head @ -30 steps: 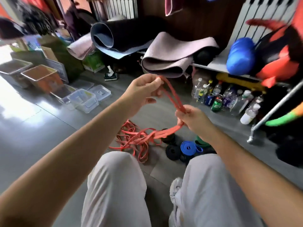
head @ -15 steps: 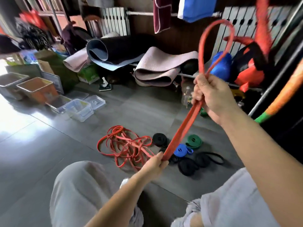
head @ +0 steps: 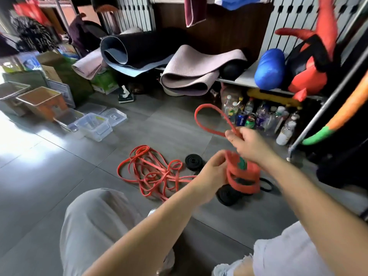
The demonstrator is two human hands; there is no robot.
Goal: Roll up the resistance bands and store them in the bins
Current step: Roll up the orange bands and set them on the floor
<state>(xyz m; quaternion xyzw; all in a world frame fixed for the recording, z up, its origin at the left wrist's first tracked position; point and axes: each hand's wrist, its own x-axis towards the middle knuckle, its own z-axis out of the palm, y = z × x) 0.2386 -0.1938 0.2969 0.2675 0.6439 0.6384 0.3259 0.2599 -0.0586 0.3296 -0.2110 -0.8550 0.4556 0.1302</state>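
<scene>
My right hand [head: 252,145] pinches an orange resistance band [head: 207,124] whose free end loops up and to the left. Lower coils of the same band hang blurred between my hands, and my left hand [head: 212,172] grips them from the left. A tangled pile of orange bands [head: 151,172] lies on the grey floor left of my hands. One rolled black band [head: 193,161] sits beside the pile, another rolled black band [head: 228,195] lies under my hands. A green roll [head: 243,163] shows through the coils. Clear plastic bins [head: 93,126] stand at the left.
An orange crate [head: 42,102] and a grey crate [head: 12,96] stand at far left. Rolled yoga mats [head: 191,74] lie on a low shelf at the back, with bottles and cans [head: 258,118] beneath. A metal rack leg [head: 310,124] slants at right. My knees fill the foreground.
My right hand dropped from high up to just above the floor bands. My left hand rose to meet it, and the stretched band now hangs in loose coils between them.
</scene>
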